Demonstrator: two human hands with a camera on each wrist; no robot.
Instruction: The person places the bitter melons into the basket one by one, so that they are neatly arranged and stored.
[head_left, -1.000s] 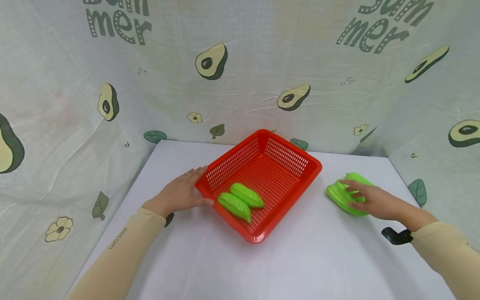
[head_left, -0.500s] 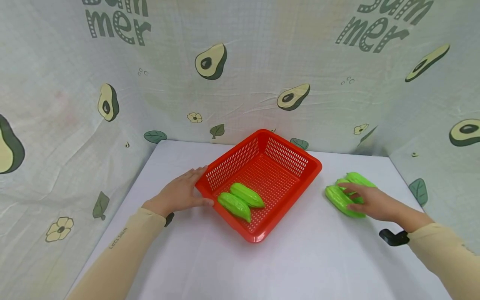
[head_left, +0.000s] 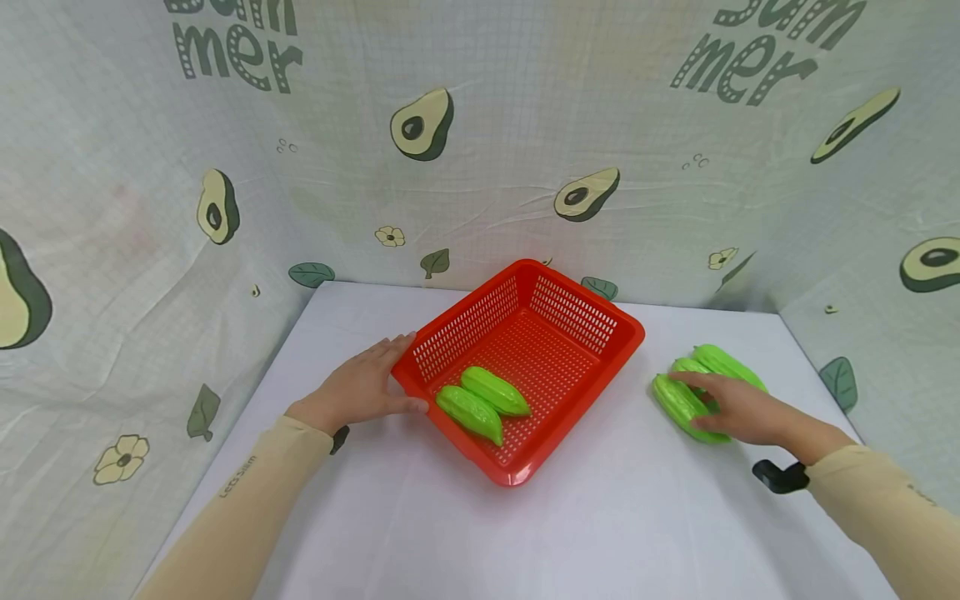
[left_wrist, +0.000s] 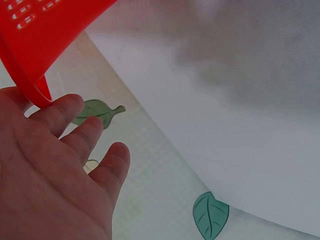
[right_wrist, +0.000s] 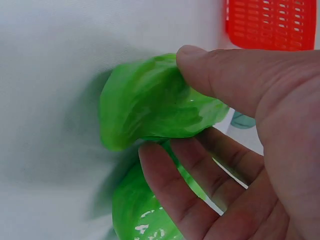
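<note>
Slightly leftward, over the nearest green gourd (head_left: pixel 678 407), the right grip (head_left: pixel 738 408) had been shifted since the earlier frame. That gourd was pinched between thumb and fingers, its long axis slanted from beyond the fingertips at far left back toward the thumb side; the fingertips were set between it and the neighbouring gourd (right_wrist: pixel 140 207). Well apart to this grip's left, the red basket (head_left: pixel 558 358) was touched at its rim by the left grip (head_left: pixel 360 387), fingers extended, much farther from the pinched gourd.
</note>
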